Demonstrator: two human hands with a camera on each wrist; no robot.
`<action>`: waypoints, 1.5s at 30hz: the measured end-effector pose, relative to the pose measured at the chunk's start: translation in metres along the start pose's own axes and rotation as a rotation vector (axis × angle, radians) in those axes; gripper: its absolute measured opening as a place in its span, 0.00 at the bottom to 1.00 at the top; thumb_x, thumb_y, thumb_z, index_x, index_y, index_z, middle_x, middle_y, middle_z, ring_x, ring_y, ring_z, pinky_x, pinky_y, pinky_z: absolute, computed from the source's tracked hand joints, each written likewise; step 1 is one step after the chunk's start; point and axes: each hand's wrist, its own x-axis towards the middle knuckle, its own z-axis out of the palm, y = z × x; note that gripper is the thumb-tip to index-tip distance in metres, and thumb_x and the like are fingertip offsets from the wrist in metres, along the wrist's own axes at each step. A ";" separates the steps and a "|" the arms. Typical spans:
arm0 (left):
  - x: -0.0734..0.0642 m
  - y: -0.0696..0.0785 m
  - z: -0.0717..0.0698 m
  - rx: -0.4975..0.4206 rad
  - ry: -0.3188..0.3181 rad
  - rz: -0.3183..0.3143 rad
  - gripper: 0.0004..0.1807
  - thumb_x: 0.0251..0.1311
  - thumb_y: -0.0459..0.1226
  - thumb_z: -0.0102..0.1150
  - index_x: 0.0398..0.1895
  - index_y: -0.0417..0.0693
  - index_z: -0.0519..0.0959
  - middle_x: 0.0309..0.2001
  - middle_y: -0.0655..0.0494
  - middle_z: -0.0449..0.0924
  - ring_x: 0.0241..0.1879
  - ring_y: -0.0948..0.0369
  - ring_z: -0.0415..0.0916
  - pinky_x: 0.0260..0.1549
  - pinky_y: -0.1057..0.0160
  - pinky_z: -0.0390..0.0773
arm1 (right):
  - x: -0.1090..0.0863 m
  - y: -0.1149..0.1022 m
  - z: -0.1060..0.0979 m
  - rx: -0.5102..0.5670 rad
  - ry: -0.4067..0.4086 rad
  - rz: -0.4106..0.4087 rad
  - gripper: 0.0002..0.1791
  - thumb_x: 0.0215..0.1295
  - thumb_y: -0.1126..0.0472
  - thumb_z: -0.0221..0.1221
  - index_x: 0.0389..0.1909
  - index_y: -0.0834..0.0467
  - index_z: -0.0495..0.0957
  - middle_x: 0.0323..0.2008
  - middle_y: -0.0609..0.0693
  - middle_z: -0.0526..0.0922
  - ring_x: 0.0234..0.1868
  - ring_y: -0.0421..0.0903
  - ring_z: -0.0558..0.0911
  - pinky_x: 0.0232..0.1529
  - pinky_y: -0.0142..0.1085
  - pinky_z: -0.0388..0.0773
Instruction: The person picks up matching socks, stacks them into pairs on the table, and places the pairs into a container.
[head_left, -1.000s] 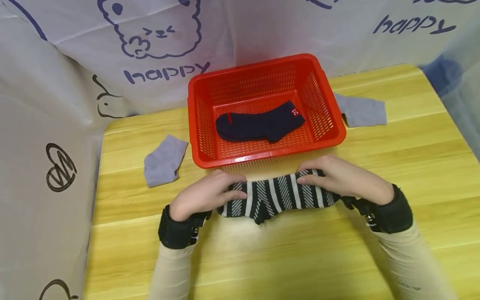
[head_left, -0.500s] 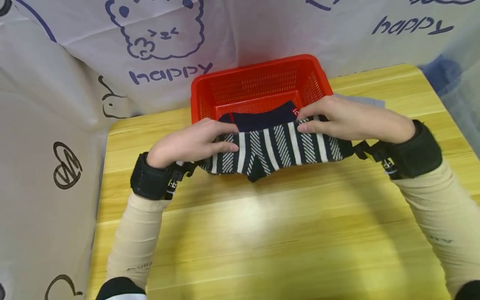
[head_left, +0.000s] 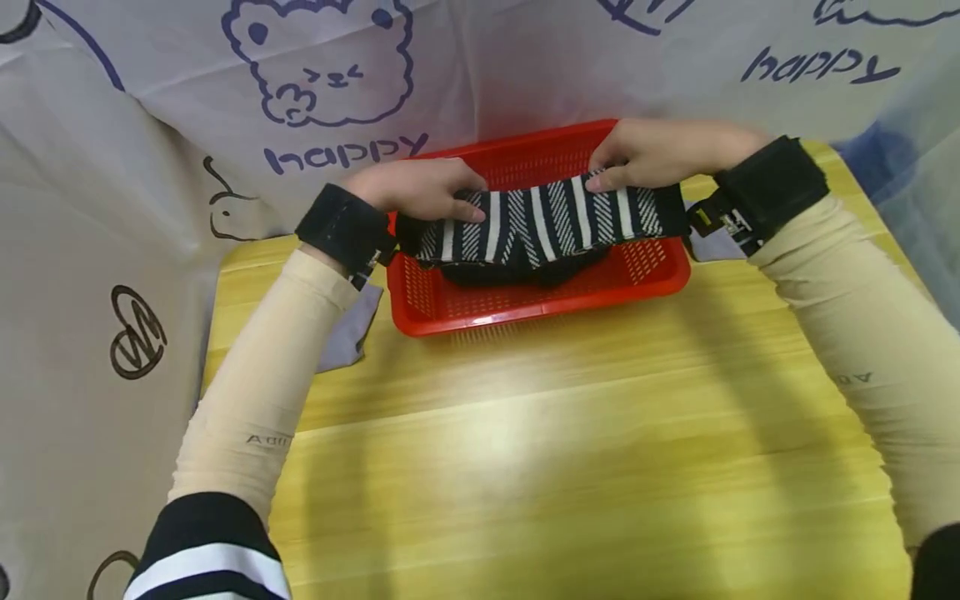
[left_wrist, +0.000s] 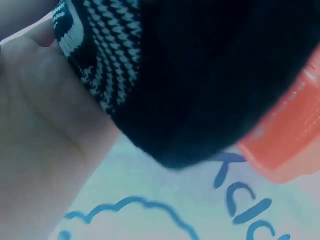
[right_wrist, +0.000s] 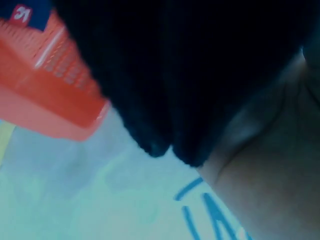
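A black sock with white stripes (head_left: 558, 221) is stretched sideways above the red basket (head_left: 480, 317). My left hand (head_left: 420, 187) pinches its upper edge near the left end, and my right hand (head_left: 648, 154) pinches the same edge toward the right. Below it, dark socks (head_left: 540, 273) lie in the basket, mostly hidden; the right wrist view catches their red label (right_wrist: 21, 15). Dark fabric of the held sock fills much of both wrist views: a rounded end (left_wrist: 185, 140) by the left hand, and two layered edges (right_wrist: 160, 120) by the right.
A grey sock (head_left: 351, 329) lies on the yellow wooden table (head_left: 525, 450) left of the basket, partly behind the left forearm. Another grey sock (head_left: 716, 243) lies to the right, partly under the right wrist. A white printed cloth (head_left: 525, 58) hangs behind the table.
Both hands have lifted the striped sock off the table and carried it forward, from in front of the basket to above it. It now covers most of the dark socks.
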 end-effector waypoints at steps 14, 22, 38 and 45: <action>0.050 -0.025 0.015 -0.189 -0.151 -0.239 0.15 0.71 0.45 0.53 0.54 0.49 0.78 0.43 0.53 0.78 0.41 0.57 0.75 0.46 0.62 0.73 | 0.054 0.033 0.010 0.079 -0.268 0.216 0.16 0.71 0.50 0.54 0.32 0.58 0.79 0.26 0.46 0.74 0.33 0.44 0.72 0.40 0.38 0.64; 0.076 -0.040 0.036 -0.169 -0.210 -0.360 0.24 0.65 0.50 0.60 0.58 0.48 0.76 0.51 0.53 0.78 0.50 0.56 0.73 0.56 0.57 0.72 | 0.085 0.040 0.037 -0.011 -0.394 0.216 0.21 0.72 0.53 0.54 0.17 0.53 0.66 0.16 0.44 0.59 0.21 0.40 0.59 0.29 0.33 0.58; 0.067 -0.029 0.051 -0.180 -0.143 -0.477 0.19 0.67 0.44 0.57 0.57 0.47 0.74 0.48 0.51 0.74 0.48 0.55 0.70 0.52 0.59 0.71 | 0.109 0.054 0.072 -0.087 -0.323 0.392 0.18 0.69 0.51 0.59 0.38 0.64 0.71 0.29 0.49 0.66 0.33 0.45 0.66 0.39 0.37 0.63; 0.072 -0.028 0.046 -0.206 -0.009 -0.485 0.19 0.62 0.40 0.64 0.54 0.47 0.76 0.46 0.50 0.79 0.46 0.54 0.73 0.48 0.59 0.76 | 0.101 0.033 0.067 -0.156 -0.155 0.404 0.23 0.60 0.56 0.67 0.49 0.65 0.73 0.37 0.58 0.79 0.39 0.52 0.75 0.47 0.43 0.74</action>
